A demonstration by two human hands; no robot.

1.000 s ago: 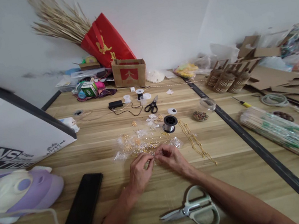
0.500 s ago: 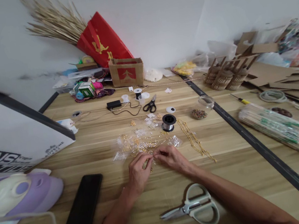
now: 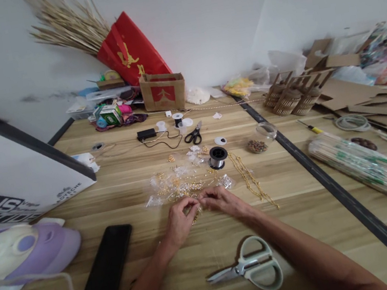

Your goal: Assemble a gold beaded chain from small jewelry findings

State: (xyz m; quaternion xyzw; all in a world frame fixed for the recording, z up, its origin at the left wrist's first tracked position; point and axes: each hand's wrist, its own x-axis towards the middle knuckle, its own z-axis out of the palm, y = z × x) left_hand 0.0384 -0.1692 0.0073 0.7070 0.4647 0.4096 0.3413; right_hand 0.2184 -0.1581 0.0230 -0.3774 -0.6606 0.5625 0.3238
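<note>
My left hand (image 3: pixel 182 218) and my right hand (image 3: pixel 222 201) meet fingertip to fingertip over the middle of the wooden table. Both are pinched closed; whatever tiny piece lies between the fingers is too small to make out. Small gold-coloured bits (image 3: pixel 195 218) show just below the left fingertips. Right behind the hands spreads a pile of gold and silver jewellery findings (image 3: pixel 181 186), partly in clear plastic bags. A black spool of fine wire (image 3: pixel 218 157) stands upright beyond the right hand. To its right lies a gold chain (image 3: pixel 250 181).
White-handled scissors (image 3: pixel 259 262) lie between my forearms. A black phone (image 3: pixel 106 271) is on the left, beside a purple and white appliance (image 3: pixel 28 244). Farther back are black scissors (image 3: pixel 194 135) and a clear jar of brown beads (image 3: pixel 258 144). Wrapped sticks (image 3: pixel 361 161) lie at right.
My fingers have shifted slightly at the same spot, still pinched together. The whole view has moved a little; nothing else on the table has changed.
</note>
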